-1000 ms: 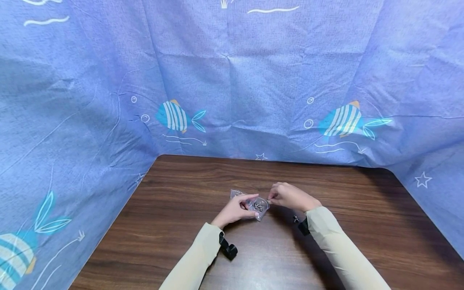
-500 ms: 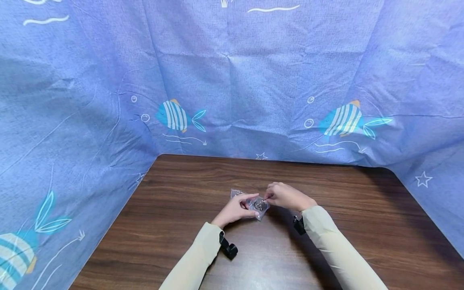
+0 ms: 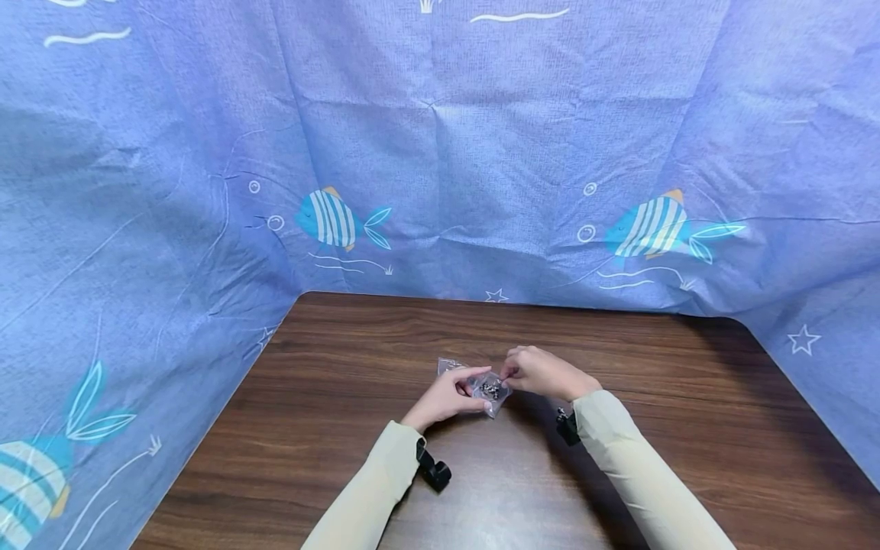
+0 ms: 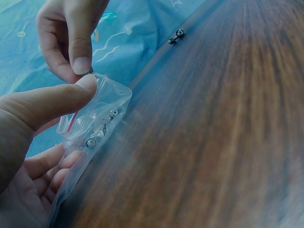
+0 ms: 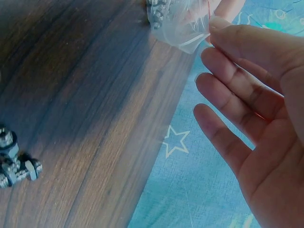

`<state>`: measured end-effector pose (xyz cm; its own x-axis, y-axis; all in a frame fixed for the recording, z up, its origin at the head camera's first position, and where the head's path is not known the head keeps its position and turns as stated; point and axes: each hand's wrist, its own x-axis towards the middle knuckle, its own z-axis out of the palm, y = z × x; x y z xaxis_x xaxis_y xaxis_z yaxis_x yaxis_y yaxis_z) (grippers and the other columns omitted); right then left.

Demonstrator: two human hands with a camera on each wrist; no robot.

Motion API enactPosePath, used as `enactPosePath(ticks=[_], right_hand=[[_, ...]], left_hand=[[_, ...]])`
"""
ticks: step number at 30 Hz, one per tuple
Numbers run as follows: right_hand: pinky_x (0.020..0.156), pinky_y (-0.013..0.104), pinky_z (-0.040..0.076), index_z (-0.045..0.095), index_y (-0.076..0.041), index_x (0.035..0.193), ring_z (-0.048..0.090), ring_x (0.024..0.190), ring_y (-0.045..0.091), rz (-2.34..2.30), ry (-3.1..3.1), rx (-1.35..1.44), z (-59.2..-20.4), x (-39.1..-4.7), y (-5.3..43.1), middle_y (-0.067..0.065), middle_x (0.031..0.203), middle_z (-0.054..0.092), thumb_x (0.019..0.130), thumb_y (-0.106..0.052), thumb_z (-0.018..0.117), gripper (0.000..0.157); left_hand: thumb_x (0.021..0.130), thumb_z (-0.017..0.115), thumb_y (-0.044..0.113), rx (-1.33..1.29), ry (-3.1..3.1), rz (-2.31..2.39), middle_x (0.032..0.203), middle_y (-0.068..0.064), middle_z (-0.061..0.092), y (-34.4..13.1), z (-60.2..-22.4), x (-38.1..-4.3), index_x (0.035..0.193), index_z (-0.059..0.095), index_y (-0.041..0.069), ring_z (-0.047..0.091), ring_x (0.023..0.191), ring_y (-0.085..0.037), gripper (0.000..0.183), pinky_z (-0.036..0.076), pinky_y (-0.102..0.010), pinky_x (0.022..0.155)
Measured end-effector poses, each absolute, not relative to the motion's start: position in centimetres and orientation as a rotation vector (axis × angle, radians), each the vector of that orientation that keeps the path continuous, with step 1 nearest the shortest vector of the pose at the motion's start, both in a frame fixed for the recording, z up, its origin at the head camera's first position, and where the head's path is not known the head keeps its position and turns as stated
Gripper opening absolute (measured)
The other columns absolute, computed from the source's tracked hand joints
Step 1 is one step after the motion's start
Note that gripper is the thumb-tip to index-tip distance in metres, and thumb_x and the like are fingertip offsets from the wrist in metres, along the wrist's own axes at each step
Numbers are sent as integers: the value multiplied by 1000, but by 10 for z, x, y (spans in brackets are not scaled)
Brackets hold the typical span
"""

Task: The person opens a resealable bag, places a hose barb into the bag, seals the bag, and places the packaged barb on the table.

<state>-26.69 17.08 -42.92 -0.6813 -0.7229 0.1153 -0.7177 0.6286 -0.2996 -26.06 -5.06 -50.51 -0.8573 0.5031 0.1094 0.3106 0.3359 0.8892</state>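
Observation:
In the head view my left hand grips a clear zip bag with a red line along its mouth. Several small metal bolts show through the plastic. Thumb on one side and fingers underneath keep the mouth apart in the left wrist view. My right hand has its thumb and forefinger together right at the bag's mouth, its other fingers loosely bent in the right wrist view. I cannot tell whether a bolt is between those fingertips. More clear plastic shows beyond the left fingers.
Loose bolts with nuts lie on the brown wood-grain table, by the right wrist. Blue fish-print cloth hangs behind the table's far edge and at its sides. Each wrist carries a black camera mount.
My right hand has moved left to the bag's mouth. A shiny piece seen at its fingertips earlier no longer shows there, and the bolts in the bag look more bunched. The left hand stays put.

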Motion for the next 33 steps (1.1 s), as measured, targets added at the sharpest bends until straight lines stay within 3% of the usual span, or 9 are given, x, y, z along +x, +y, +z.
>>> enactPosePath(ticks=[20, 33], right_hand=[[75, 28, 55, 71, -10, 86, 66, 79, 10, -542, 2776, -996, -434, -263, 212, -4, 82, 69, 80, -17, 76, 10], [61, 19, 47, 72, -10, 83, 53, 66, -2, -558, 2687, -892, -435, -258, 233, -8, 78, 68, 82, -17, 75, 8]], left_hand=[[76, 82, 19, 756, 2457, 1512, 79, -6, 59, -51, -506, -261, 132, 59, 12, 49, 69, -7, 61, 42, -19, 61], [76, 82, 18, 754, 2442, 1523, 78, -7, 59, -51, -505, -260, 132, 60, 13, 49, 69, -10, 60, 40, -19, 60]])
